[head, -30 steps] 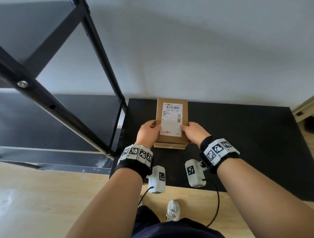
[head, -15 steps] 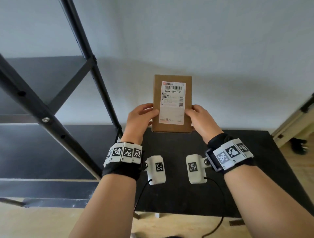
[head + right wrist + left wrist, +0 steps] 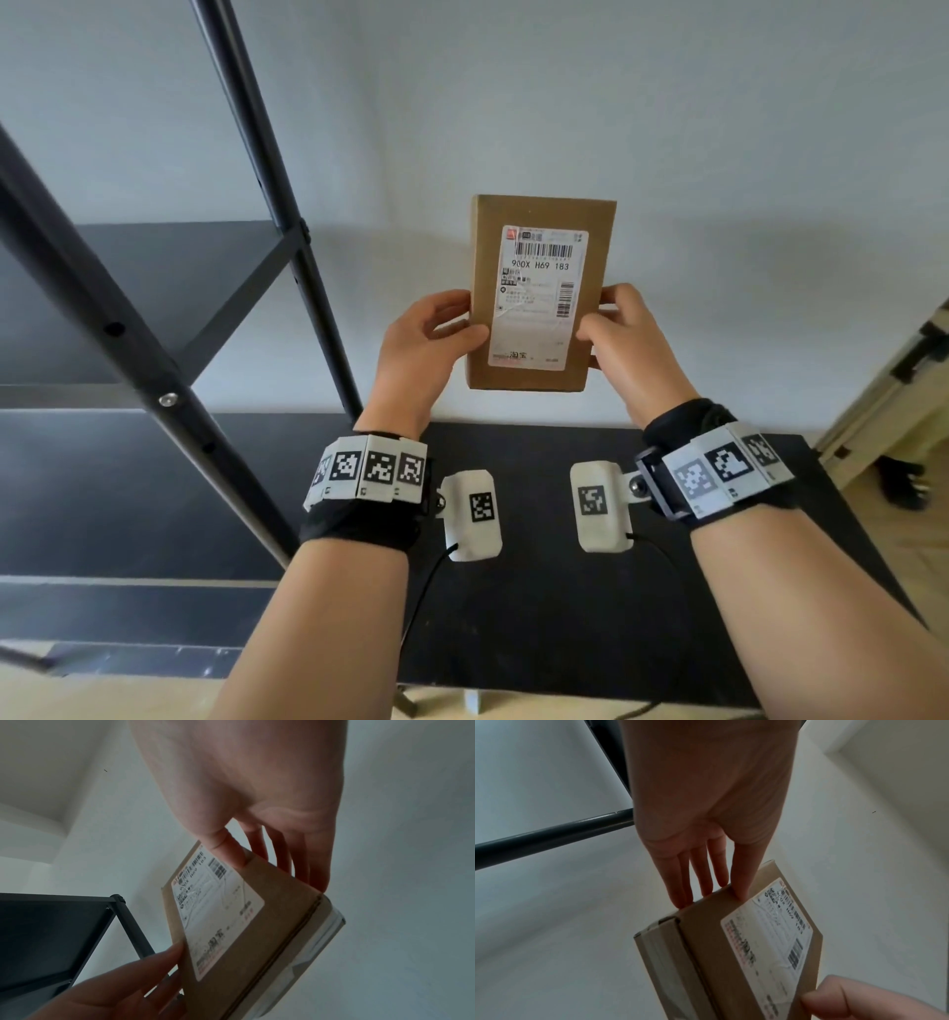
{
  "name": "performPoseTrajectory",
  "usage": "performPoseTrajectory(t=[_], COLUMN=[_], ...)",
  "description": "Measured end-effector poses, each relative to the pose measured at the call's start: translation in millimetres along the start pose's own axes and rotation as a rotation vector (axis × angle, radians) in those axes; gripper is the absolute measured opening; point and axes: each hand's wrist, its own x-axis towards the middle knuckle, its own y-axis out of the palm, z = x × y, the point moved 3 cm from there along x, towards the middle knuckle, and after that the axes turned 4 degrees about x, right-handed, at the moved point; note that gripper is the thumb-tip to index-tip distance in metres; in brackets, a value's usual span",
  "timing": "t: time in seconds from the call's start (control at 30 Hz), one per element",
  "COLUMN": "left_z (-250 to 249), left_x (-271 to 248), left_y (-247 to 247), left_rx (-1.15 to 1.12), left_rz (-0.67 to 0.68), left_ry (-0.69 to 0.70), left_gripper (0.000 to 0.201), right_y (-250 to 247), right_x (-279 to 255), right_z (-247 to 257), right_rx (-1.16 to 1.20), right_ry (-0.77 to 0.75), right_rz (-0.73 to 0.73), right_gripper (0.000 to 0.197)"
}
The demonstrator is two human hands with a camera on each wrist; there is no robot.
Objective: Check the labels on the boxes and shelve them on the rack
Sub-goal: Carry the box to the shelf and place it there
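Cardboard box (image 3: 539, 293), label (image 3: 539, 298) facing the person, is pinched upright between the left hand (image 3: 421, 344) and right hand (image 3: 624, 339), thumbs in front (fingers behind). Keeping thumbs off the print should help reading. The box hangs above the black table (image 3: 565, 591), right of the rack (image 3: 287, 241)

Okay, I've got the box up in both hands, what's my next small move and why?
Probably swing the box left toward the black rack. Both hands hold it upright, with its label facing you and readable, so the check looks nearly done.
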Motion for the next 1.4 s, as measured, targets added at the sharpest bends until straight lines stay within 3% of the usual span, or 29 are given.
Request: performPoseTrajectory(t=[0.67,1.17,1.4], left_z=[-6.5,4.9,35.5], left_x=[-1.6,-21.0,-47.6], left_y=[-6.3,-8.8,-29.9], left_rx=[0.048,0.17,0.184], left_rz=[-0.032,-0.048,-0.071], left_ry=[0.022,-0.111,-0.249], left_gripper=[0.04,0.042,0.057], right_y=[3.6,17.7,44.5], right_x=[2.6,-10.9,-28.5], right_z=[-1.2,-16.4,-30.5], right_rx=[-0.027,-0.082,-0.113], right_ry=[0.018,0.094,0.127], right_rz=[0.008,0.136,0.201], right_gripper=[0.02,0.029,0.029])
